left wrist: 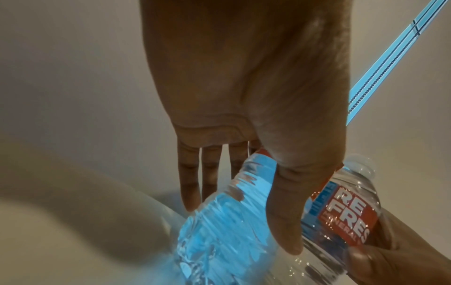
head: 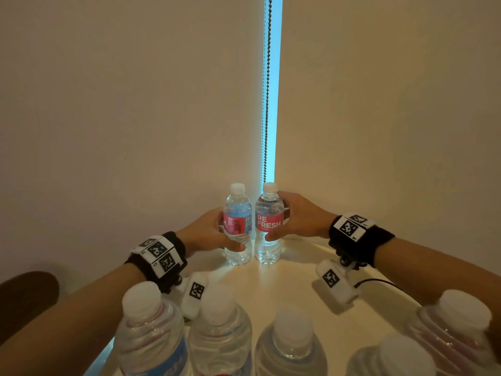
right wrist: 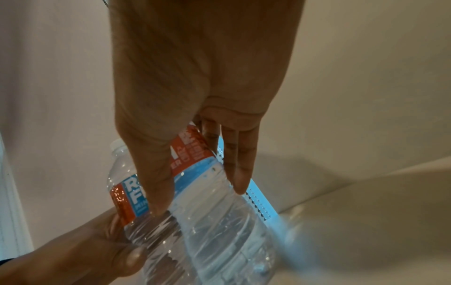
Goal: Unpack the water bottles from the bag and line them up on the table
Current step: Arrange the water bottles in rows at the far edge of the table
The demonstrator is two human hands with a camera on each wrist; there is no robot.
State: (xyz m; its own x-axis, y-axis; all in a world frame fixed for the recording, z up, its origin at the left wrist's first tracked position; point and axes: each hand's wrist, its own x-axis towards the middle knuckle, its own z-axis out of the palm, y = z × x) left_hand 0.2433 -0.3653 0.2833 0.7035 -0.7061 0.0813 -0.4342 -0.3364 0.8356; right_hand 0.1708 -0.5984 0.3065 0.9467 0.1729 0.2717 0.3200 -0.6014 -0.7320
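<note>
Risk of toppling at twelve o'clock: left hand (head: 206, 232) gripping left bottle (head: 238, 226), right hand (head: 299, 219) gripping right bottle (head: 269, 225), bottles nearly touching, prone to knocking on release.

Two pale cream roller blinds (head: 135, 104) fill the space beyond the fingertips, hanging side by side with a narrow gap (head: 272, 90) between them that glows cold blue with daylight. A dark bead chain (head: 267, 77) hangs straight down inside that gap, ending just above where the fingers reach. Below the fingers lies a pale cream table (head: 292, 280), dimly lit and tinted blue near the gap, and a dark brown rounded chair back (head: 27, 299) shows far to their left.
</note>
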